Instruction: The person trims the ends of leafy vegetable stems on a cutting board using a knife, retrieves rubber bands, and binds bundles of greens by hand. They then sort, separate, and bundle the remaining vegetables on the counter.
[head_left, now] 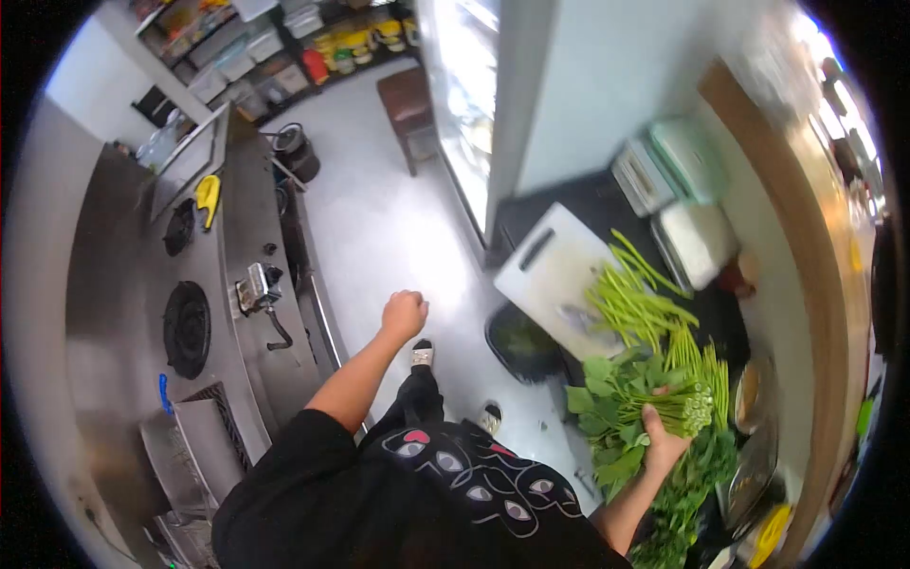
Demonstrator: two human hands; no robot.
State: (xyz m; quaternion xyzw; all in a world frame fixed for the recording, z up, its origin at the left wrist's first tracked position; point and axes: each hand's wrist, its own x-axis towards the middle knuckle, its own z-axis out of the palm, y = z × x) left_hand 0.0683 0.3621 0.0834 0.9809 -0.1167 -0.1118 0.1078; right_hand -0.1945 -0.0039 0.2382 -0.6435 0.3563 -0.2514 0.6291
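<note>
My right hand (pixel 664 444) is wrapped around a bunch of leafy greens (pixel 678 410), its pale cut stem ends to the right and its broad leaves to the left. Just above lie long green stalks (pixel 633 305), partly across a white cutting board (pixel 545 270). What seems to be a blade (pixel 583 321) lies beside them on the board, partly covered. More leafy herbs (pixel 678 507) are heaped below my right hand. My left hand (pixel 406 315) is closed in a fist out over the floor, with nothing visible in it.
A dark bin (pixel 521 343) stands by the counter edge. A scale-like appliance (pixel 643 175) and a white container (pixel 697 245) sit at the counter's back. Left is a steel stove counter with a burner (pixel 187 329) and a yellow cloth-like item (pixel 208 197). A stool (pixel 408 100) stands ahead.
</note>
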